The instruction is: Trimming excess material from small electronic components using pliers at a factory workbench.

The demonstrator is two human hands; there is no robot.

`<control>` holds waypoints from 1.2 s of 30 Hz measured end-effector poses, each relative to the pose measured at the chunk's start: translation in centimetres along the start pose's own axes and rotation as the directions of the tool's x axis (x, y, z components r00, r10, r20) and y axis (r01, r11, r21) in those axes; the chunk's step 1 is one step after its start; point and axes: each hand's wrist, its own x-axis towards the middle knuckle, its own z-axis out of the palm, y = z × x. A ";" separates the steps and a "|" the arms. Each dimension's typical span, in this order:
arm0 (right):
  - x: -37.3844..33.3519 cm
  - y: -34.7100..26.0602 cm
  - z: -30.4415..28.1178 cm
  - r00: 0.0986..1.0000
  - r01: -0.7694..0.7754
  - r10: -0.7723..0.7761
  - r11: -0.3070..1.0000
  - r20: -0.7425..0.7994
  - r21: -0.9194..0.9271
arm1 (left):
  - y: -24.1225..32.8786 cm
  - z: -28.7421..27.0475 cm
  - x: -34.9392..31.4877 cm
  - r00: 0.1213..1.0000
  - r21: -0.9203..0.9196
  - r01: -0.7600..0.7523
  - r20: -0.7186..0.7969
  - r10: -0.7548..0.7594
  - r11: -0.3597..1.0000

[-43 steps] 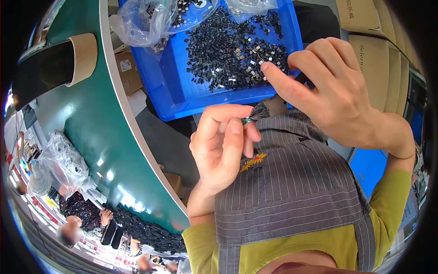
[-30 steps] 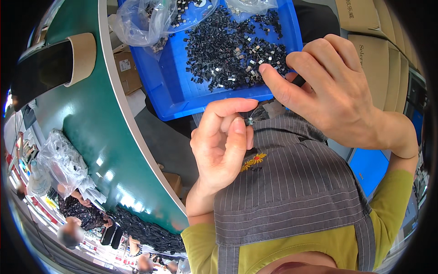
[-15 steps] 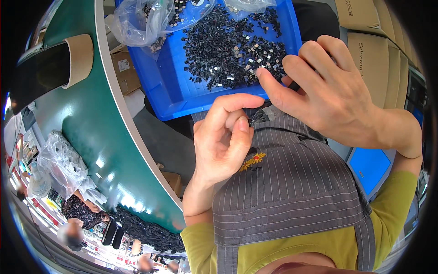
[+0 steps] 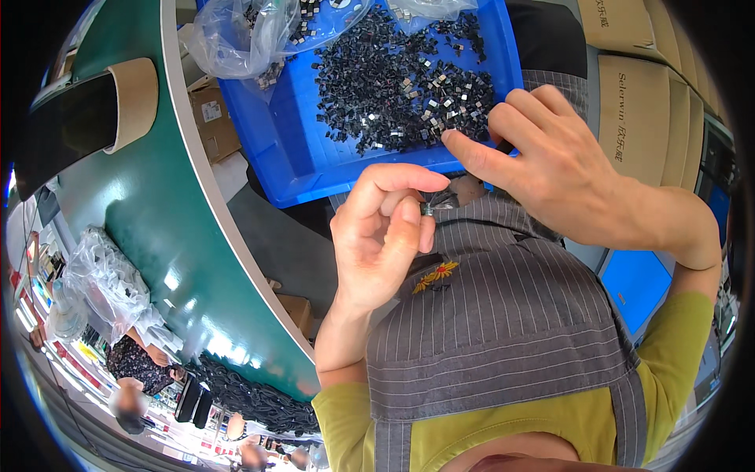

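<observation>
My left hand (image 4: pixel 370 244) is closed, its thumb and fingers pinching a small green-and-silver part (image 4: pixel 426 209) just in front of my apron. Its index finger is bent over above the part. My right hand (image 4: pixel 554 169) hangs to the right, over the near right corner of the blue tray (image 4: pixel 291 177). The right index finger points left toward the left hand, apart from it. The other right fingers are curled, and a bit of something dark (image 4: pixel 505 146) shows among them; most of it is hidden. Many small black and silver parts (image 4: pixel 377 79) lie heaped in the tray.
Clear plastic bags (image 4: pixel 236 39) lie at the tray's far left. A green table (image 4: pixel 149 204) with a pale edge runs along the left, bearing black cords (image 4: pixel 252 393) and plastic-wrapped goods (image 4: pixel 110 275). Cardboard boxes (image 4: pixel 645 118) stand at right. Other people sit beyond the table.
The left fingers have shifted, so the small part now shows at their tips. My right hand has moved slightly down, its knuckles lower, with the index finger still pointing left.
</observation>
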 end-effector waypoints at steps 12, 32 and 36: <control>0.0 -0.4 0.3 0.988 -0.153 0.143 0.952 0.057 0.266 | 0.1 0.5 -0.2 0.997 0.010 0.026 -0.079 -0.025 1.000; 0.4 -0.1 -0.4 0.977 -0.094 0.081 0.994 -0.199 -0.057 | -0.1 1.1 -0.7 0.996 -0.119 -0.044 -0.082 0.035 0.992; 0.4 -0.2 -0.5 0.978 -0.095 0.078 0.992 -0.194 -0.078 | -0.2 1.2 -0.9 0.995 -0.129 -0.047 -0.089 0.036 0.991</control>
